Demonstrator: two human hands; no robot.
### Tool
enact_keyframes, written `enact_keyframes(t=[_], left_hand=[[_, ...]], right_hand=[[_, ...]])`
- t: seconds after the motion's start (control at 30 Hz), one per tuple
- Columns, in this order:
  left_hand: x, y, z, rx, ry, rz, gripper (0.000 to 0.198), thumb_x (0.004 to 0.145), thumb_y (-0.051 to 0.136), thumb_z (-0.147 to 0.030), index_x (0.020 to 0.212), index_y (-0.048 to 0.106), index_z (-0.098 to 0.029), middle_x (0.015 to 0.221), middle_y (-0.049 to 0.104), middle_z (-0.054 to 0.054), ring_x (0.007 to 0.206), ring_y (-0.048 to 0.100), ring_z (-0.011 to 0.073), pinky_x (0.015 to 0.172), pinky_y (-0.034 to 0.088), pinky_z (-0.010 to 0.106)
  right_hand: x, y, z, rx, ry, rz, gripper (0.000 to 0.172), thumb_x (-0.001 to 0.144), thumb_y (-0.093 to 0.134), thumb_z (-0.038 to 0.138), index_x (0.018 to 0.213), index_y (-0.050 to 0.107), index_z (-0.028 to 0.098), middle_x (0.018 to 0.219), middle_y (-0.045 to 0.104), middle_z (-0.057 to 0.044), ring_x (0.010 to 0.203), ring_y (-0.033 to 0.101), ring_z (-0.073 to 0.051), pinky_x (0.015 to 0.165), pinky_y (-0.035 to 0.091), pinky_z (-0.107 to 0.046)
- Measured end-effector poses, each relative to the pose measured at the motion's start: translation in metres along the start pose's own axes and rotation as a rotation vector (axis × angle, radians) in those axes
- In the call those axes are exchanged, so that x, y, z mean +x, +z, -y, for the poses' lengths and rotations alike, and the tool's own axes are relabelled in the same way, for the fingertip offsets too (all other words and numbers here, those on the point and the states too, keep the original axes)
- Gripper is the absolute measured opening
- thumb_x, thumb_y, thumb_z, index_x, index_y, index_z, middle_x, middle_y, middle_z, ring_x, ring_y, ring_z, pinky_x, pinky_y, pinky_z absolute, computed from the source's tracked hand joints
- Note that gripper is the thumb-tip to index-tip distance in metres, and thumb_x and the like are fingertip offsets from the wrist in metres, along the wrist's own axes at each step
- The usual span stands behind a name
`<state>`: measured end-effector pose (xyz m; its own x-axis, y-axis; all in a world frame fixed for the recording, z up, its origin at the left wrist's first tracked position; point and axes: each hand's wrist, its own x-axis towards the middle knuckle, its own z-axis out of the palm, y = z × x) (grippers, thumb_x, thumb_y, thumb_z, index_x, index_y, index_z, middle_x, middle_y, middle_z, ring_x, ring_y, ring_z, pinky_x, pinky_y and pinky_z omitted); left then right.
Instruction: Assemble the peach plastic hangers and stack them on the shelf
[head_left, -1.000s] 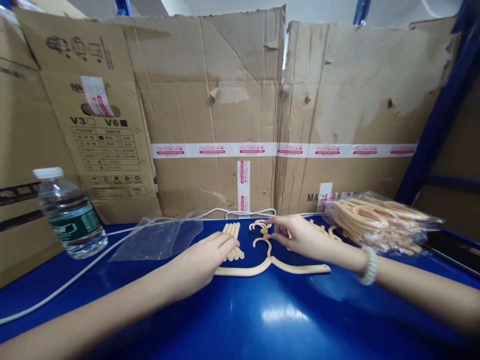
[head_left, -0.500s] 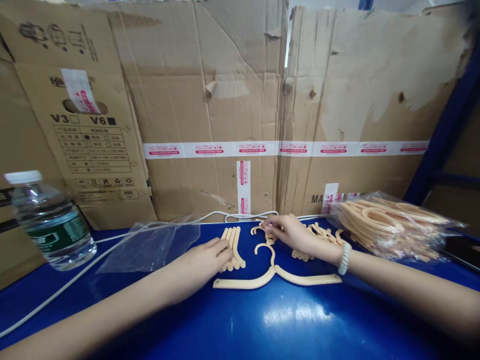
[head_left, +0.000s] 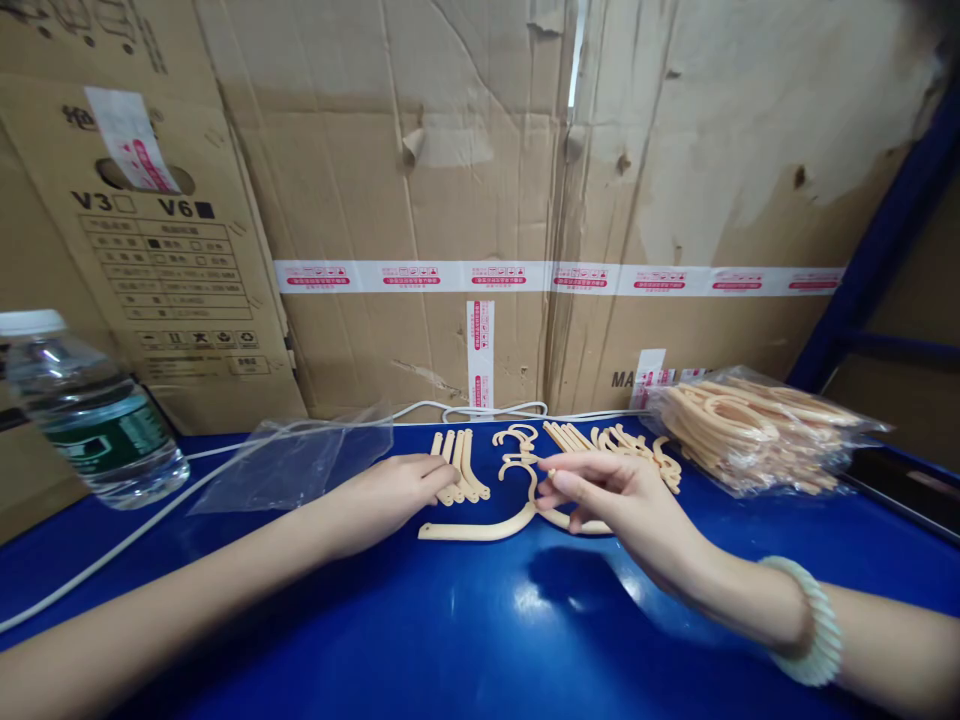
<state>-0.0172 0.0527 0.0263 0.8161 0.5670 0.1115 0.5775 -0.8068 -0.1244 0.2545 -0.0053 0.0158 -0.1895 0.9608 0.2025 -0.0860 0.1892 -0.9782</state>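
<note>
My left hand [head_left: 390, 500] lies at the left end of a row of cream hanger arms [head_left: 468, 465], fingers together and curled over the lower end of the nearest ones. My right hand [head_left: 600, 490] is raised over the middle, thumb and forefinger pinching a small cream piece [head_left: 553, 474]; its exact kind is too small to tell. Beneath lies a laid-out hanger: a left arm [head_left: 472, 530], a hook [head_left: 531, 485] and a right arm [head_left: 577, 522] partly hidden by my right hand. More loose hooks [head_left: 517, 437] lie behind it.
Behind my right hand are more hanger arms [head_left: 566, 437] and a heap of hooks [head_left: 626, 440]. Bagged hanger parts [head_left: 750, 430] lie at the right, beside a dark flat object [head_left: 900, 495]. A water bottle [head_left: 90, 420], plastic bag [head_left: 277, 470] and white cable [head_left: 97, 580] are left; cardboard [head_left: 412, 200] stands behind.
My right hand has come back from the loose hooks toward me, now with a small piece pinched. My left hand stays by the arms, whose row is slightly more spread. The view has tilted down.
</note>
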Motion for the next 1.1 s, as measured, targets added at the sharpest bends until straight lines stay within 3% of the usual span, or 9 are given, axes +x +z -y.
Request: enact_keyframes(t=[0.3,0.4,0.53,0.67,0.8,0.9,1.0,1.1], left_hand=[[-0.003,0.008,-0.001,0.090,-0.061,0.029,0.034,0.091,0.036,-0.004,0.114,0.060,-0.013,0.116,0.065,0.012,0.106,0.062,0.0250,0.089,0.049,0.034],[-0.003,0.011,0.001,0.103,-0.082,0.028,0.034,0.094,0.033,-0.007,0.114,0.060,-0.013,0.116,0.065,0.012,0.106,0.062,0.0241,0.090,0.048,0.033],[-0.005,0.014,0.004,0.102,-0.089,0.008,0.038,0.091,0.035,-0.005,0.117,0.060,-0.014,0.124,0.063,0.013,0.110,0.060,0.0268,0.095,0.044,0.039],[-0.008,0.014,0.007,0.054,-0.066,-0.048,0.036,0.089,0.038,-0.005,0.113,0.063,-0.017,0.120,0.066,0.010,0.105,0.063,0.0250,0.091,0.046,0.036],[-0.008,0.009,0.010,-0.013,-0.060,-0.210,0.030,0.094,0.038,-0.010,0.108,0.064,-0.016,0.111,0.069,0.010,0.099,0.065,0.0250,0.085,0.051,0.035],[-0.009,0.000,-0.003,-0.083,-0.040,-0.384,0.033,0.098,0.033,-0.011,0.116,0.061,-0.015,0.123,0.064,0.013,0.111,0.061,0.0228,0.091,0.050,0.034],[-0.010,-0.009,-0.035,-0.220,-0.014,-0.526,0.035,0.098,0.032,-0.008,0.116,0.062,-0.014,0.123,0.063,0.012,0.115,0.059,0.0180,0.099,0.048,0.031],[-0.010,-0.012,-0.070,-0.707,-0.032,-0.561,0.028,0.094,0.048,-0.012,0.110,0.071,-0.017,0.115,0.071,0.009,0.111,0.064,0.0191,0.099,0.050,0.030]], right_hand=[[-0.027,0.014,-0.013,0.209,0.147,-0.019,0.034,0.075,0.080,0.044,0.091,0.075,0.014,0.089,0.073,-0.008,0.070,0.070,-0.013,0.056,0.053,-0.017],[-0.032,0.016,-0.017,0.259,0.149,0.022,0.032,0.074,0.083,0.039,0.086,0.065,0.015,0.080,0.071,-0.003,0.060,0.068,-0.011,0.052,0.051,-0.017],[-0.035,0.014,-0.023,0.323,0.167,0.042,0.042,0.075,0.083,0.035,0.087,0.046,0.021,0.079,0.071,0.000,0.051,0.065,-0.009,0.047,0.048,-0.017],[-0.035,0.013,-0.023,0.294,0.182,0.071,0.043,0.074,0.084,0.034,0.103,0.056,0.018,0.083,0.072,-0.002,0.054,0.065,-0.008,0.050,0.049,-0.015],[-0.035,0.015,-0.018,0.266,0.159,0.107,0.029,0.077,0.082,0.034,0.081,0.061,0.014,0.086,0.070,-0.003,0.061,0.066,-0.007,0.052,0.049,-0.012],[-0.036,0.016,-0.015,0.280,0.177,0.106,0.030,0.080,0.079,0.035,0.083,0.056,0.016,0.087,0.072,-0.004,0.065,0.068,-0.009,0.052,0.051,-0.014],[-0.038,0.016,-0.015,0.305,0.196,0.096,0.035,0.080,0.078,0.037,0.089,0.050,0.018,0.087,0.074,-0.005,0.066,0.070,-0.012,0.051,0.051,-0.016],[-0.038,0.016,-0.016,0.304,0.194,0.108,0.036,0.081,0.077,0.037,0.090,0.048,0.018,0.087,0.073,-0.005,0.067,0.070,-0.012,0.051,0.051,-0.016]])
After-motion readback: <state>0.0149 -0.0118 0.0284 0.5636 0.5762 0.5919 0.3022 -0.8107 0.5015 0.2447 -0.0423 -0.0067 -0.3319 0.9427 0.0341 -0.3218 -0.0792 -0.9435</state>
